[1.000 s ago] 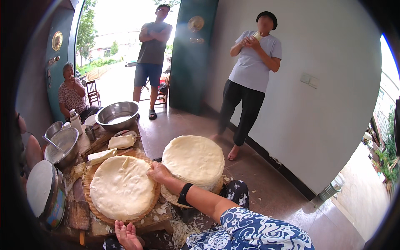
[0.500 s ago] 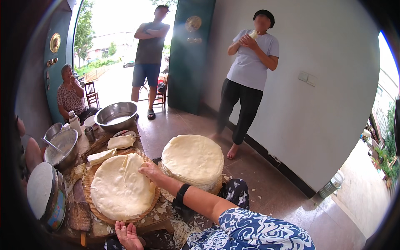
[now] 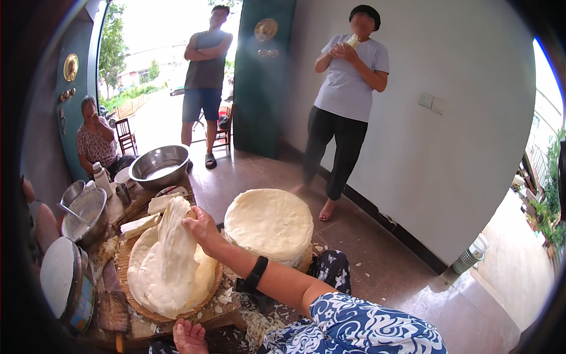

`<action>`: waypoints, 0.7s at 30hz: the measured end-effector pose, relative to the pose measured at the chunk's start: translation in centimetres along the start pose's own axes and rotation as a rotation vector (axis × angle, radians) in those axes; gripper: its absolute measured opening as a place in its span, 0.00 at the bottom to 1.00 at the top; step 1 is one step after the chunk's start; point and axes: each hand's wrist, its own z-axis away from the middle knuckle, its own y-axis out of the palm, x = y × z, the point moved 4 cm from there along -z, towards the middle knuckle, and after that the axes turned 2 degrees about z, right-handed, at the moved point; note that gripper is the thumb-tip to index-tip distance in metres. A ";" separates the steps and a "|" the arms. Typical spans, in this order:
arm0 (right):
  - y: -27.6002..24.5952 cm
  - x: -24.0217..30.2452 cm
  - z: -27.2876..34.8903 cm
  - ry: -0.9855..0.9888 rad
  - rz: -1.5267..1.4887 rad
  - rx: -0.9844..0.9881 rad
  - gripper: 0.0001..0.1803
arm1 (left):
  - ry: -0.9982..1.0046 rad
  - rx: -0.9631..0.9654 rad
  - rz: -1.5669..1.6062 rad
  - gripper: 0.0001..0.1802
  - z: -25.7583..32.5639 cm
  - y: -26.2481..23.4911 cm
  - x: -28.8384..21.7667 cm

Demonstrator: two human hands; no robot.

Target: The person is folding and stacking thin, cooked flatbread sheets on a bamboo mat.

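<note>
One thin flatbread (image 3: 174, 248) is being peeled up by the right hand (image 3: 200, 227), fingers pinching its top edge so the sheet hangs folded over the woven tray (image 3: 127, 289); a slow, even lift close to the edge would likely spare it from tearing; the left hand (image 3: 188, 337) lies open at the tray's near rim, fingers loosely spread; the bread looks pale, floury, limp and creased; just beside the tray stands a tall stack of flatbreads (image 3: 269, 223); crumbs litter the floor.
</note>
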 end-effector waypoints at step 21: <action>-6.1 6.1 3.6 0.015 -0.287 0.161 0.19 | 0.011 0.058 0.548 0.26 -2.0 5.9 1.7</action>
